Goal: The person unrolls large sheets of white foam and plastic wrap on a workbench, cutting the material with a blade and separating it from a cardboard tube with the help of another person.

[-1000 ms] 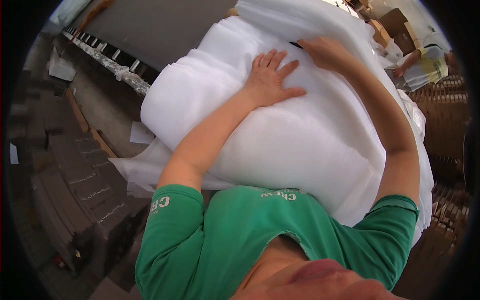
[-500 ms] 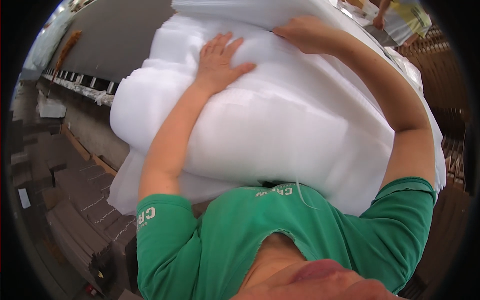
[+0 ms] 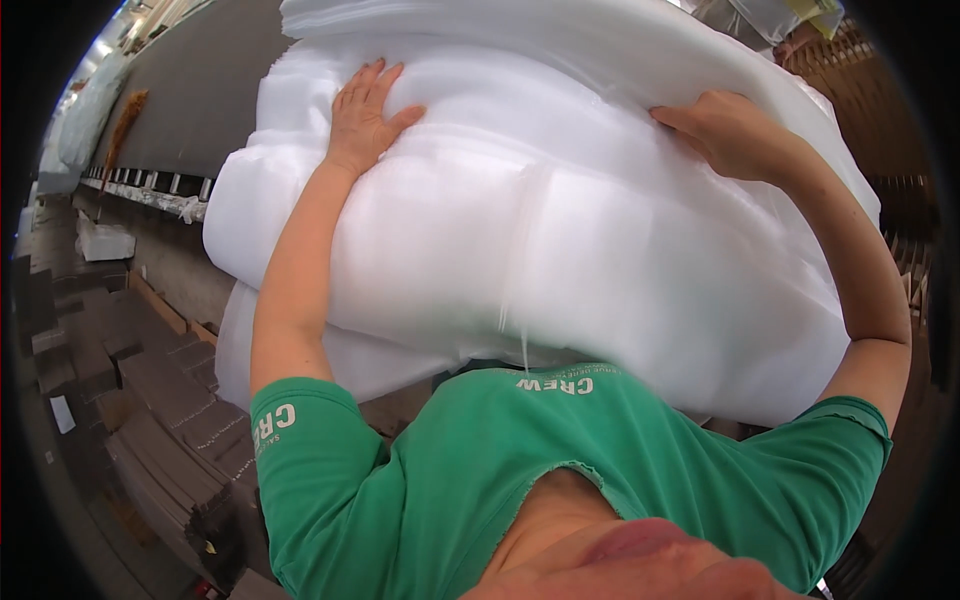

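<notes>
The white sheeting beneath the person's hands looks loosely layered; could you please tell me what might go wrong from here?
The layers of white sheeting could slide under the spread left hand. The right hand, near the upper sheet, might drag or crease it. The flap hanging at left could snag.

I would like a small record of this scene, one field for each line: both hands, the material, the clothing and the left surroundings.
Left hand: spread open on white sheeting
Right hand: curled against the sheeting, farther right; whether it holds something is hidden
Material: translucent-looking, in many loose layers
Clothing: green shirt
Left surroundings: dark grey panel beyond; brown stacks lower down
</notes>
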Demonstrator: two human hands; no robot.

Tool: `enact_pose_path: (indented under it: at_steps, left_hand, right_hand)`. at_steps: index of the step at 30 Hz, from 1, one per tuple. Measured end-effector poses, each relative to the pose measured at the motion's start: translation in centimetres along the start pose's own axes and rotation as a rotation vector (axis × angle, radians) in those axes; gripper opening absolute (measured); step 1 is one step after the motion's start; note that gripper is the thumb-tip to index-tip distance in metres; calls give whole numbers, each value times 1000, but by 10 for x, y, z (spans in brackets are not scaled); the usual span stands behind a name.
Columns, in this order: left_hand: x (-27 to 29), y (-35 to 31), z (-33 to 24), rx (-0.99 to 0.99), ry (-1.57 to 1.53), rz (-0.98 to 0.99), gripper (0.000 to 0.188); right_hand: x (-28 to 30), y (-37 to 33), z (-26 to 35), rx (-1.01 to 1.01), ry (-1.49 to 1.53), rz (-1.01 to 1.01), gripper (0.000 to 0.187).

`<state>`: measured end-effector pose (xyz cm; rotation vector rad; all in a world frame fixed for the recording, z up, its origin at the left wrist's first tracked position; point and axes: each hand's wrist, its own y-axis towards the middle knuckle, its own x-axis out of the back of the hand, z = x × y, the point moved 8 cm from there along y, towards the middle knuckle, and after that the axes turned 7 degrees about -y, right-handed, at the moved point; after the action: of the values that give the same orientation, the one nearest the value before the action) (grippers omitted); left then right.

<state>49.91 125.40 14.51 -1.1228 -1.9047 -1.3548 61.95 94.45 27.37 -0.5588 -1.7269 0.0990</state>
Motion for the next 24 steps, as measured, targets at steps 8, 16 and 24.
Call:
enact_pose_path:
  at_steps: [8,16,24]
  left_hand:
    - [-2,-5,4,-56,5,-65,62]
    - [36,65,-157,-126,-408,84,41]
    - [-47,-1,-297,-291,-102,160,62]
  right_hand:
    - [-3,13,4,-66,-61,18,25]
    - [-12,10,-11,-52,127,-111,21]
    - [-30,-18,-10,26,4,-146,25]
